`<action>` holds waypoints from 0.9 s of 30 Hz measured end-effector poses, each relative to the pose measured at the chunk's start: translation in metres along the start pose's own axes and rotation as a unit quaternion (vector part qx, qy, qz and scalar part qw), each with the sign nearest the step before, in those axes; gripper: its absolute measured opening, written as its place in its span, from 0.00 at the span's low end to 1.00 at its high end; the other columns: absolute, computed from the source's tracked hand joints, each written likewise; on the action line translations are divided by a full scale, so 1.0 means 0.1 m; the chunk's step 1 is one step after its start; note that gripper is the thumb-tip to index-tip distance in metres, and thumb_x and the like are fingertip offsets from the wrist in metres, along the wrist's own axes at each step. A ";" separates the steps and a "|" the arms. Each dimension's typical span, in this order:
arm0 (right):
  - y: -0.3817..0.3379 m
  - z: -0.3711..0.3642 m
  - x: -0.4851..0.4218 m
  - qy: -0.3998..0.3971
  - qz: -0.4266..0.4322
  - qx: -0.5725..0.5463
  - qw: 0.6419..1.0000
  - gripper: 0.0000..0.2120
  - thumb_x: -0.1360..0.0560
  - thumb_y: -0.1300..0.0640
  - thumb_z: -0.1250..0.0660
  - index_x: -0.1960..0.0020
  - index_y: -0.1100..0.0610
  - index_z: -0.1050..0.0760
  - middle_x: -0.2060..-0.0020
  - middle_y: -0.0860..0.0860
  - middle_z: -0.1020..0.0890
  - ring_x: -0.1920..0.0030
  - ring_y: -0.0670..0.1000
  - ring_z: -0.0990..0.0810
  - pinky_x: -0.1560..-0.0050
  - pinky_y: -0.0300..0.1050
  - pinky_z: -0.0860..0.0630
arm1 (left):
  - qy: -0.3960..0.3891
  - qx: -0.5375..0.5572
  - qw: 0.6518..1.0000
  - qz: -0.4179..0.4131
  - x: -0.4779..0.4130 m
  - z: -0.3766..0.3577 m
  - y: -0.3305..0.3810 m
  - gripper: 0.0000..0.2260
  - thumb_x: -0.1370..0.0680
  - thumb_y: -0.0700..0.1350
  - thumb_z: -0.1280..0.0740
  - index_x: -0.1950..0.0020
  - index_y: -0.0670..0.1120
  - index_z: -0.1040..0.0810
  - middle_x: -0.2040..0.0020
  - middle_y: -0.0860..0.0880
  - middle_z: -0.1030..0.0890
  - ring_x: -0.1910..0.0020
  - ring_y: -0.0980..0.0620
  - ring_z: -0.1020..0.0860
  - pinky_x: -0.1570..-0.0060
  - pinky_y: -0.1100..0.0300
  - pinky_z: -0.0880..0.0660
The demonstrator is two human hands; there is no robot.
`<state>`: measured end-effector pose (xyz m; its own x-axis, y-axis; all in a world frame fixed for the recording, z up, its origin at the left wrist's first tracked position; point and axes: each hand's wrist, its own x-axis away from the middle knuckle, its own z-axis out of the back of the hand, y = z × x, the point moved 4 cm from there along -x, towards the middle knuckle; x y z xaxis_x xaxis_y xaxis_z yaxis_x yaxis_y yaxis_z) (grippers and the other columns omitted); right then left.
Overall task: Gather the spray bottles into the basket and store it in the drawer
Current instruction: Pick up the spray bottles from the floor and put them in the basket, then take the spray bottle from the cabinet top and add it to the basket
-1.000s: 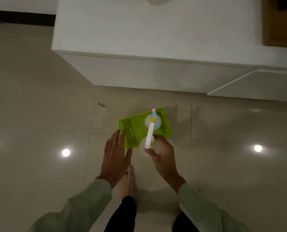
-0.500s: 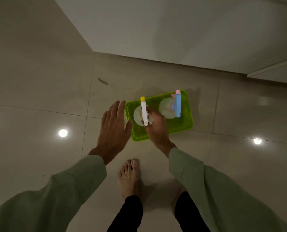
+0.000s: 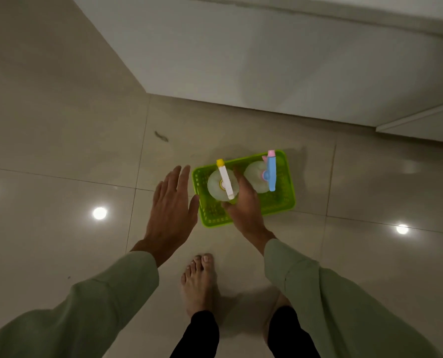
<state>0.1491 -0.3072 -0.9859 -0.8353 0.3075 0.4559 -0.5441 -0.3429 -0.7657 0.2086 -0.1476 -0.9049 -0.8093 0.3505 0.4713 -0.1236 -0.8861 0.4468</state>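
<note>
A bare foot [image 3: 199, 282] stands on the shiny floor [image 3: 60, 151]. The left hand [image 3: 172, 210] is flat, its grip spread apart, just beside the green basket [image 3: 282, 202]. The right hand [image 3: 243, 205] has its grip wrapped on the white bottle [image 3: 221, 184] standing inside the basket. The blue bottle [image 3: 263, 174] stands next to it. Behind is a white cabinet [image 3: 266, 52].

right hand [image 3: 243, 205] hides basket [image 3: 285, 200] front rim

A lime-green basket [image 3: 282, 202] is set on the floor; a white-and-yellow spray bottle [image 3: 225, 182] and a blue-and-pink spray bottle [image 3: 270, 171] are stood upright inside.
</note>
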 end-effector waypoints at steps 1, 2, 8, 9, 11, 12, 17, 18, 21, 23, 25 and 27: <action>-0.08 0.08 0.11 -0.015 0.001 -0.014 1.000 0.38 0.30 0.52 0.29 0.24 0.60 0.37 0.29 0.56 0.27 0.27 0.54 0.31 0.28 0.47 0.34 | 0.000 0.001 1.000 0.000 0.04 0.06 0.06 0.29 0.17 0.48 0.41 0.19 0.46 0.49 0.19 0.44 0.45 0.19 0.46 0.46 0.20 0.46 0.47; -0.18 0.17 0.24 -0.024 0.008 -0.024 0.999 0.42 0.29 0.40 0.32 0.23 0.62 0.38 0.27 0.57 0.29 0.26 0.54 0.33 0.26 0.48 0.36 | 0.002 0.000 1.000 0.000 0.10 0.13 0.14 0.28 0.17 0.48 0.42 0.19 0.46 0.49 0.19 0.44 0.45 0.19 0.46 0.46 0.21 0.46 0.47; -0.90 0.95 0.90 -0.032 0.052 -0.004 0.998 0.34 0.21 0.41 0.37 0.21 0.55 0.40 0.24 0.49 0.33 0.24 0.48 0.34 0.25 0.55 0.34 | 0.046 0.006 0.998 -0.031 0.43 0.86 0.83 0.28 0.17 0.50 0.42 0.19 0.47 0.48 0.19 0.45 0.44 0.20 0.48 0.45 0.21 0.48 0.45; -1.09 1.16 0.95 -0.014 0.074 0.005 0.997 0.31 0.20 0.47 0.34 0.22 0.53 0.39 0.24 0.47 0.33 0.24 0.46 0.34 0.26 0.53 0.33 | 0.061 0.009 0.997 -0.039 0.46 1.05 1.00 0.28 0.17 0.50 0.42 0.19 0.47 0.48 0.19 0.46 0.44 0.19 0.48 0.45 0.21 0.48 0.45; -1.51 1.57 0.99 0.016 0.103 0.025 0.994 0.31 0.21 0.49 0.32 0.22 0.50 0.39 0.24 0.43 0.34 0.24 0.44 0.35 0.25 0.47 0.34 | 0.087 0.011 0.995 -0.052 0.49 1.43 1.34 0.28 0.17 0.50 0.42 0.19 0.47 0.48 0.19 0.46 0.44 0.19 0.49 0.46 0.21 0.48 0.46; -1.75 1.77 0.99 0.027 0.117 0.027 0.992 0.31 0.21 0.47 0.32 0.22 0.46 0.40 0.25 0.42 0.33 0.24 0.43 0.35 0.25 0.42 0.35 | 0.101 0.011 0.993 -0.059 0.49 1.63 1.52 0.28 0.17 0.51 0.42 0.19 0.47 0.48 0.19 0.46 0.45 0.19 0.49 0.46 0.21 0.48 0.45; -2.79 2.70 0.85 0.086 0.155 -0.007 0.984 0.30 0.22 0.46 0.32 0.23 0.40 0.39 0.26 0.39 0.32 0.26 0.36 0.38 0.30 0.28 0.42 | 0.169 0.026 0.980 -0.101 0.43 2.58 2.35 0.28 0.17 0.50 0.41 0.19 0.47 0.48 0.19 0.46 0.44 0.19 0.49 0.46 0.22 0.47 0.44; -2.94 2.82 0.80 0.098 0.154 -0.012 0.983 0.30 0.22 0.46 0.31 0.23 0.40 0.39 0.26 0.38 0.32 0.26 0.36 0.37 0.30 0.30 0.41 | 0.176 0.028 0.978 -0.109 0.39 2.72 2.46 0.28 0.17 0.50 0.42 0.19 0.47 0.48 0.18 0.46 0.45 0.19 0.49 0.47 0.21 0.47 0.45; -3.36 3.12 0.57 0.119 0.140 -0.016 0.983 0.33 0.24 0.41 0.31 0.24 0.39 0.41 0.27 0.37 0.32 0.27 0.38 0.36 0.31 0.38 0.37 | 0.194 0.037 0.973 -0.122 0.19 3.15 2.73 0.28 0.16 0.51 0.43 0.19 0.48 0.49 0.18 0.46 0.46 0.19 0.49 0.48 0.20 0.47 0.48; -3.55 3.20 0.34 0.125 0.124 -0.004 0.984 0.36 0.27 0.37 0.31 0.24 0.39 0.43 0.27 0.38 0.33 0.27 0.41 0.36 0.31 0.44 0.35 | 0.204 0.031 0.970 -0.126 0.02 3.32 2.79 0.28 0.16 0.52 0.44 0.19 0.48 0.49 0.18 0.46 0.46 0.19 0.49 0.48 0.20 0.48 0.49; -3.75 3.22 0.03 0.132 0.106 0.021 0.985 0.39 0.29 0.35 0.31 0.24 0.41 0.44 0.25 0.42 0.34 0.26 0.46 0.35 0.29 0.51 0.32 | 0.207 0.021 0.970 -0.125 -0.22 3.47 2.78 0.28 0.16 0.53 0.45 0.19 0.47 0.50 0.18 0.46 0.47 0.19 0.48 0.49 0.20 0.48 0.50; -3.96 3.22 -0.35 0.134 0.088 0.049 0.986 0.42 0.31 0.34 0.29 0.23 0.43 0.45 0.25 0.45 0.34 0.26 0.51 0.35 0.29 0.58 0.31 | 0.201 0.017 0.972 -0.121 -0.53 3.58 2.72 0.28 0.16 0.52 0.45 0.19 0.48 0.50 0.18 0.46 0.47 0.18 0.48 0.49 0.20 0.49 0.51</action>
<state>0.3687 -0.4681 -0.5529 -0.8734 0.4549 0.1737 -0.4088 -0.4912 -0.7692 0.4236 -0.2979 -0.5359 -0.9191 0.3936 0.0168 -0.3240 -0.7795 0.5361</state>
